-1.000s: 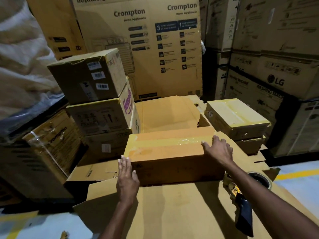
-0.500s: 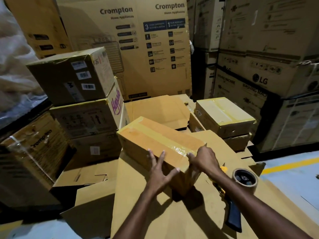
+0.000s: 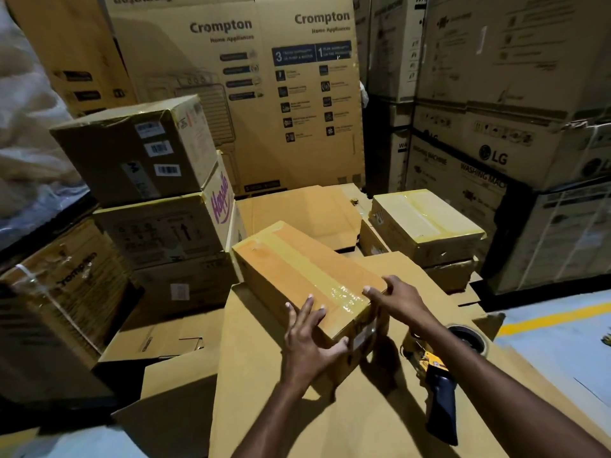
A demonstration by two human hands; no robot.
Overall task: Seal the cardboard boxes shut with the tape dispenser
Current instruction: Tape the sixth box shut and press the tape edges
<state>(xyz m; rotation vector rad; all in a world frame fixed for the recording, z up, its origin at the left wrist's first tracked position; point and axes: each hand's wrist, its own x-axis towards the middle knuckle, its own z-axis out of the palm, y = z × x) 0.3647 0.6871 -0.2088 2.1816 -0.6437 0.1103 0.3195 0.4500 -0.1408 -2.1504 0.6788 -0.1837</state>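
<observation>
A long cardboard box (image 3: pixel 291 262) with a shiny strip of tape along its top lies diagonally on a flat cardboard sheet (image 3: pixel 330 418). My left hand (image 3: pixel 307 338) holds its near end, fingers spread on the top and thumb against the end face. At the near right corner, my right hand (image 3: pixel 400 299) grips the box with fingers curled over the top edge. The tape dispenser (image 3: pixel 436 375), yellow with a dark handle and its roll at the far end, lies on the sheet to the right, partly under my right forearm. Neither hand touches it.
A second taped box (image 3: pixel 426 223) rests on another carton at the right. To the left stands a stack of three boxes (image 3: pixel 139 153). Tall Crompton cartons (image 3: pixel 264 94) and LG cartons (image 3: pixel 496 153) wall in the back and right. The floor with a yellow line (image 3: pixel 555 315) shows at the right.
The long box has turned from lying crosswise to lying diagonally, one end toward me. Both hands have shifted onto that near end. The dispenser has stayed where it lay.
</observation>
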